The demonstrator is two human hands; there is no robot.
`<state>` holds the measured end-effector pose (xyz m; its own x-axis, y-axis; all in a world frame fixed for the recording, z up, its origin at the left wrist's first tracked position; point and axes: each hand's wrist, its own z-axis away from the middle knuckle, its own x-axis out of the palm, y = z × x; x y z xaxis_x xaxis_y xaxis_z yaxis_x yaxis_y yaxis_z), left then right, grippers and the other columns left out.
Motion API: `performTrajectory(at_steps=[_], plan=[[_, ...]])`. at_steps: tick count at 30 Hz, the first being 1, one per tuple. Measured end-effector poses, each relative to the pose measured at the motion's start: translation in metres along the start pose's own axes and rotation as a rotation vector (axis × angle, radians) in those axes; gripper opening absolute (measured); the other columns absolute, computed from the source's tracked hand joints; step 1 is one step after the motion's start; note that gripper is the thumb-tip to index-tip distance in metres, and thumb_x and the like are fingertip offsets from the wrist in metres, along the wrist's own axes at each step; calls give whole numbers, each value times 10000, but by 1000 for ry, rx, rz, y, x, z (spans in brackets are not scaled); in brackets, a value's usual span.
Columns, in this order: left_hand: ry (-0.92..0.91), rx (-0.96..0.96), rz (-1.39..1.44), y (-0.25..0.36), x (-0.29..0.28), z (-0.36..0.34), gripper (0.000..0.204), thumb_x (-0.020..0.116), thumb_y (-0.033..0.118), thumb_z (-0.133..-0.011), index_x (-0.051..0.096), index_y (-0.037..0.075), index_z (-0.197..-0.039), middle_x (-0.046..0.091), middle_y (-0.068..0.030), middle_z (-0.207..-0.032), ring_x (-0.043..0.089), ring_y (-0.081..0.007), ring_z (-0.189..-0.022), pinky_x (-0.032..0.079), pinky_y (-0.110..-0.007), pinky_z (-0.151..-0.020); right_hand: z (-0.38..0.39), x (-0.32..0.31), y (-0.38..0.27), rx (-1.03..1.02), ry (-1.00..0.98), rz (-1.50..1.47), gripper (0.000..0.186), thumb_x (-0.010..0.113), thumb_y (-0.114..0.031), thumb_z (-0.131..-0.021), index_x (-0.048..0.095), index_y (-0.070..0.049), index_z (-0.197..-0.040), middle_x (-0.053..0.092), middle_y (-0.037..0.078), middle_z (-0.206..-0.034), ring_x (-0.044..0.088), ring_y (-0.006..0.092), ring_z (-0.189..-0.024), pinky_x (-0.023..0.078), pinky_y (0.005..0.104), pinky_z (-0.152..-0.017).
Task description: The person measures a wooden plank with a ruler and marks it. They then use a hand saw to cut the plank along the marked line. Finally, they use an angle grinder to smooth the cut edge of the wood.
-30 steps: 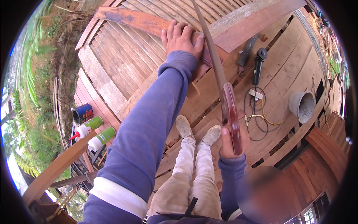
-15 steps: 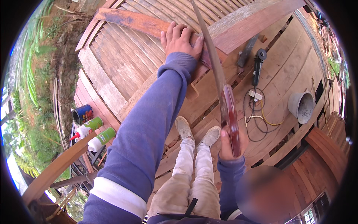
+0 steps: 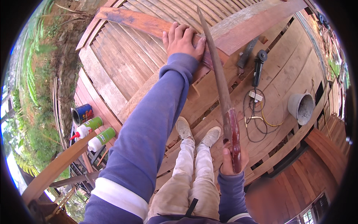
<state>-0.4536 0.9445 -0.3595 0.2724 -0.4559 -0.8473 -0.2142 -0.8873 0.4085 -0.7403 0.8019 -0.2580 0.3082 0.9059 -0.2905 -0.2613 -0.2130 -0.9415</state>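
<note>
A reddish-brown wooden board (image 3: 134,20) lies across a slatted wooden panel (image 3: 128,46). My left hand (image 3: 182,42) grips this board near its right end, fingers bent over the far edge and thumb to the right. Closed around the glossy dark-red handle of a handsaw (image 3: 217,69) is my right hand (image 3: 232,161), low and just right of my legs. The long, narrow blade points away from me and crosses the board's end just right of my left thumb. Whether the teeth sit in the wood cannot be made out.
An angle grinder (image 3: 258,67) with a tangled cord lies on the gapped plank floor, beside a dark hammer-like tool (image 3: 247,52). Farther right stands a grey bucket (image 3: 300,108). At left are a blue can (image 3: 82,114) and two white-and-green bottles (image 3: 101,139). My shoes stand below the panel.
My right hand has drawn the handsaw back toward me, its handle now lower in view. My left hand keeps its place on the board.
</note>
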Motion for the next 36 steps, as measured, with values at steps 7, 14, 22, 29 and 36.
performTrajectory(at_steps=[7,14,22,29,36], plan=[[23,22,-6,2,2,-3,372,623,417,-846,659,132,-1082,557,-88,-1273,344,-313,-1371,141,-541,-1152,-32,12,-4,25,-15,4,90,666,-88,-822,611,-16,-817,592,104,-653,600,234,-578,458,326,-571],[12,23,-20,0,2,-2,377,617,424,-849,658,130,-1083,545,-85,-1284,339,-314,-1374,141,-551,-1148,-14,8,1,-29,20,83,91,670,-76,-822,609,-10,-807,587,106,-643,587,235,-559,451,345,-561],[3,4,-12,1,-1,-1,377,612,422,-858,654,127,-1088,541,-89,-1294,339,-316,-1376,139,-544,-1153,3,1,13,-50,11,-96,92,665,-89,-838,614,-14,-822,566,80,-645,551,187,-570,439,326,-565],[6,19,-6,3,1,-2,379,609,427,-863,652,126,-1090,538,-91,-1299,338,-319,-1375,134,-541,-1156,-43,14,3,79,-18,-57,109,669,-101,-820,617,-6,-806,572,87,-635,580,196,-575,451,324,-566],[17,17,-18,2,1,-2,369,614,417,-861,651,127,-1087,544,-93,-1286,346,-318,-1369,137,-543,-1154,3,-12,11,44,-48,-164,101,652,-100,-827,612,-9,-808,572,76,-640,574,181,-576,445,319,-557]])
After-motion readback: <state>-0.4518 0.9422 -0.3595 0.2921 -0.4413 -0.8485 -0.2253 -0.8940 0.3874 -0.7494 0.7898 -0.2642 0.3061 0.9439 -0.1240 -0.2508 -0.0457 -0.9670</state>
